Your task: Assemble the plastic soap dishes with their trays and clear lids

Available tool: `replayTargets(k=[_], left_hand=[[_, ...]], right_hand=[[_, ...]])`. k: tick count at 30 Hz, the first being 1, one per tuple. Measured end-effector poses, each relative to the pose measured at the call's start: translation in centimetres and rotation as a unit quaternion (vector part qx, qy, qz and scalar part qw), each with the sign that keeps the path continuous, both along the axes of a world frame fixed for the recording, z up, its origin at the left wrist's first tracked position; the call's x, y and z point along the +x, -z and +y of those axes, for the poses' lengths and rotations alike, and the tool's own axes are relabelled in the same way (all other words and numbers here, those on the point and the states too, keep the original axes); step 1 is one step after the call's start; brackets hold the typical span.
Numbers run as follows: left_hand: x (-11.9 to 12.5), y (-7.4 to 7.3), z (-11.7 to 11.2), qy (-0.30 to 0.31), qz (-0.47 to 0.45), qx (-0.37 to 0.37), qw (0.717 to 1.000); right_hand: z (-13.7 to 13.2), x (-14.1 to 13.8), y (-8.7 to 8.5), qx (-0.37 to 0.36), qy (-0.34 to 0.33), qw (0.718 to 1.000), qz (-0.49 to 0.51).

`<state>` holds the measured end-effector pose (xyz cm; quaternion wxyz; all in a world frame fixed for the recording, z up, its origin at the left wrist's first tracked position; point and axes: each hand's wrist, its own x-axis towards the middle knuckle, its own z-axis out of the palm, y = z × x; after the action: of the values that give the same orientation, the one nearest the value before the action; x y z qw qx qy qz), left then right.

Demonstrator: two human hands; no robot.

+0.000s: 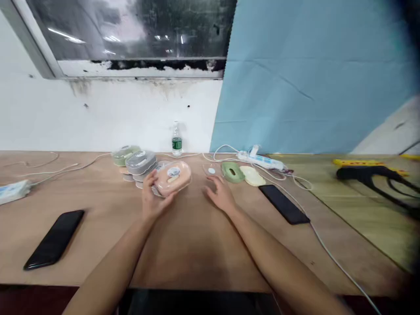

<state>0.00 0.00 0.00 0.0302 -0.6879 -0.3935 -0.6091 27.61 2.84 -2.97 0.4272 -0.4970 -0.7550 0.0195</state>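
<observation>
My left hand (154,196) grips a peach oval plastic case (174,176) with a clear top and a pale label, thumb at its near edge and fingers at its left side. Close behind it stand stacked oval cases, a grey one (141,162) and a green one (124,153). My right hand (220,194) is open over the table, fingers apart and holding nothing. Just beyond its fingertips lies a clear piece with a white round spot (211,170). To the right are a green oval piece with a slot (232,172) and a cream one (252,176).
A water bottle (176,142) stands by the wall. Black phones lie at the left (55,238) and right (284,204). A white power strip (260,161) trails cables at the back right; a white block (15,191) sits far left. Black straps (370,175) lie far right.
</observation>
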Motion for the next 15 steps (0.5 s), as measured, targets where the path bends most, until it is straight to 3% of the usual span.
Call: replayTargets(k=[3, 7, 11, 15], left_hand=[[1.0, 0.8, -0.5, 0.083, 0.087, -0.071, 0.990], [1.8, 1.2, -0.9, 0.165, 0.179, -0.178, 0.953], [1.8, 1.3, -0.8, 0.174, 0.194, -0.260, 0.930], [1.4, 1.6, -0.4, 0.176, 0.231, -0.293, 0.911]], right_hand=[[0.2, 0.2, 0.2, 0.001, 0.006, 1.000, 0.014], [0.2, 0.2, 0.2, -0.008, 0.005, 1.000, 0.018], [0.1, 0.1, 0.0, -0.024, 0.006, 0.999, 0.023], [0.0, 0.0, -0.1, -0.041, 0.001, 0.999, 0.023]])
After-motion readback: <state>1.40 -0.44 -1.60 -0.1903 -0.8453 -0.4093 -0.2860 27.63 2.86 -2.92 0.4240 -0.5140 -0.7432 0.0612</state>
